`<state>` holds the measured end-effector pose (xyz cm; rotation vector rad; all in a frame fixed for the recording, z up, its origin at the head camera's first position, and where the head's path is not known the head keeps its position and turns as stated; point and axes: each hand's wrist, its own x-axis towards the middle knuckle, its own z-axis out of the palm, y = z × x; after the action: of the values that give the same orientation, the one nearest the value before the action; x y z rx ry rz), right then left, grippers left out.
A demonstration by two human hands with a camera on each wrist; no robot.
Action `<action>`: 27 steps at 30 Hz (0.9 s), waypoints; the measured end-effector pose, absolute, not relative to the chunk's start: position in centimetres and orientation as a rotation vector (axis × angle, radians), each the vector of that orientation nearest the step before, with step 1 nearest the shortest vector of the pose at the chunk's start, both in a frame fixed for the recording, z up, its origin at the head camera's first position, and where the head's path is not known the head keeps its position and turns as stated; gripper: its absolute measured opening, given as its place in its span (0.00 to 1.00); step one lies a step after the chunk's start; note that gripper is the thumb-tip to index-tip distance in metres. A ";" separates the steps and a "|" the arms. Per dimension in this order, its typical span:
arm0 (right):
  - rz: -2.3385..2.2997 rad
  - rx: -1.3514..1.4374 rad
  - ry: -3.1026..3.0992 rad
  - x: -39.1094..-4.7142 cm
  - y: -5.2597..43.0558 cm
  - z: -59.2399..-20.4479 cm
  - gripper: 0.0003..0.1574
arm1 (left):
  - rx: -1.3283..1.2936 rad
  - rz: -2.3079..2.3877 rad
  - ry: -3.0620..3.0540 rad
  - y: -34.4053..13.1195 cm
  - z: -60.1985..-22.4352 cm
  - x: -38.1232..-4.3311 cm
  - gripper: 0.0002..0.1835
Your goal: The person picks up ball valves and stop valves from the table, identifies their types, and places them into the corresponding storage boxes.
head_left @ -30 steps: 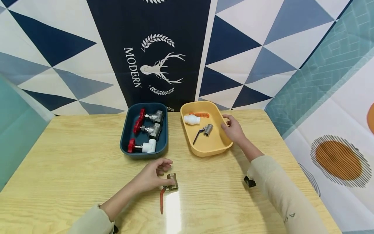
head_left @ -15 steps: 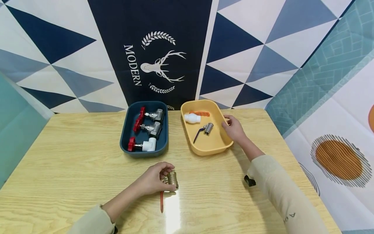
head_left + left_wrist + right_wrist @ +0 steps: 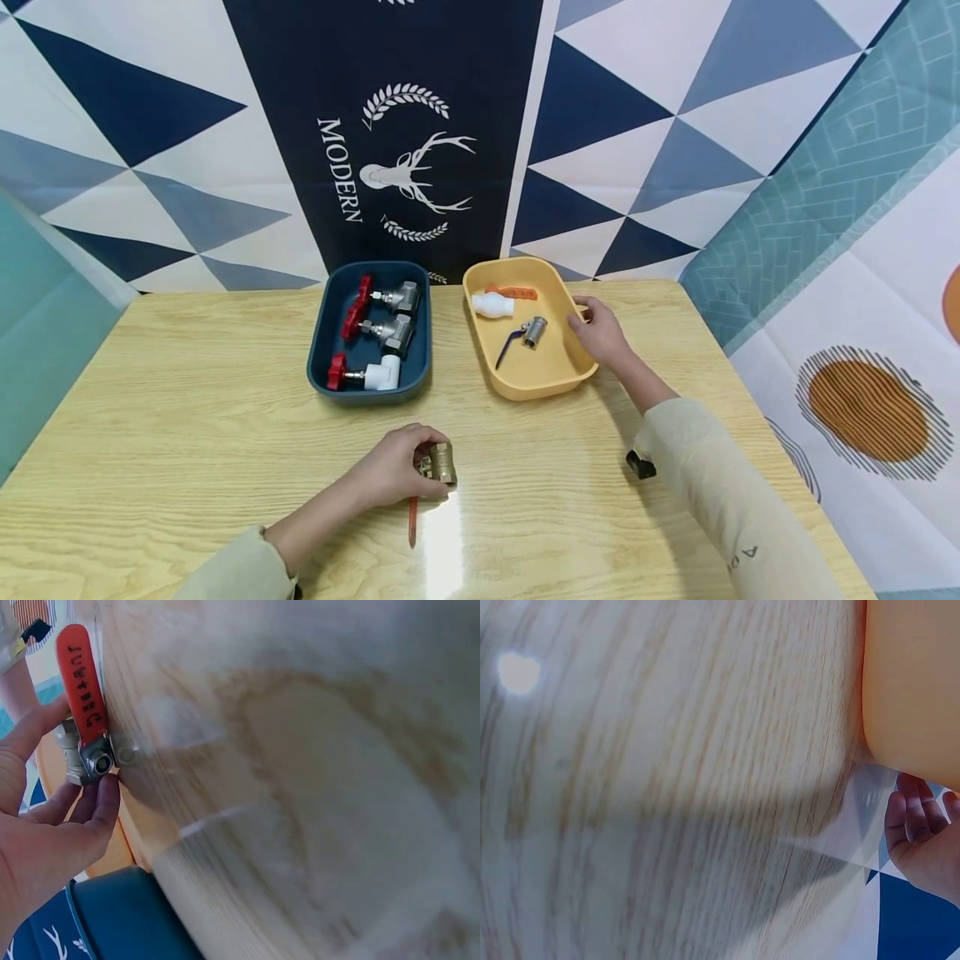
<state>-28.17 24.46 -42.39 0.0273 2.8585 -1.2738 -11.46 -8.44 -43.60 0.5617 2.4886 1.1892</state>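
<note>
A brass ball valve [image 3: 444, 463] with a red lever [image 3: 81, 682] is pinched between the thumb and fingers of my left hand [image 3: 393, 471], at the front middle of the table. In the left wrist view its lever points up, with dark lettering along it. My right hand [image 3: 602, 333] grips the right rim of a yellow bin [image 3: 536, 390]. In that bin lie a silver ball valve [image 3: 535, 332] with a blue lever, a white plastic valve body [image 3: 492, 305] and an orange strip-like part [image 3: 517, 292], partly behind the white one.
Left of the yellow bin stands a dark blue bin [image 3: 375, 398]. It holds two metal valves with red handwheels [image 3: 357, 308] and a white elbow-shaped valve [image 3: 382, 373] with a red knob. A patterned cloth wall [image 3: 420, 167] rises behind the wooden table [image 3: 187, 433].
My left fingers have closed in around the brass valve, which was only lightly touched by the thumb earlier. My right hand and both bins have stayed in place.
</note>
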 end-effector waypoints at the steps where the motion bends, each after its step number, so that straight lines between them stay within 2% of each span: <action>1: -1.272 0.026 2.860 -28.2 24.5 -42.4 0.27 | 0.563 1.189 2.490 -8.4 -43.6 -11.4 0.30; 27: -1.287 0.010 2.854 -27.9 24.3 -42.2 0.27 | 0.506 1.357 2.371 -9.2 -42.5 -11.6 0.27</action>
<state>-27.95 24.32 -42.16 0.0105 2.8540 -1.2870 -11.63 -9.25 -42.55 0.5056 2.3712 1.3568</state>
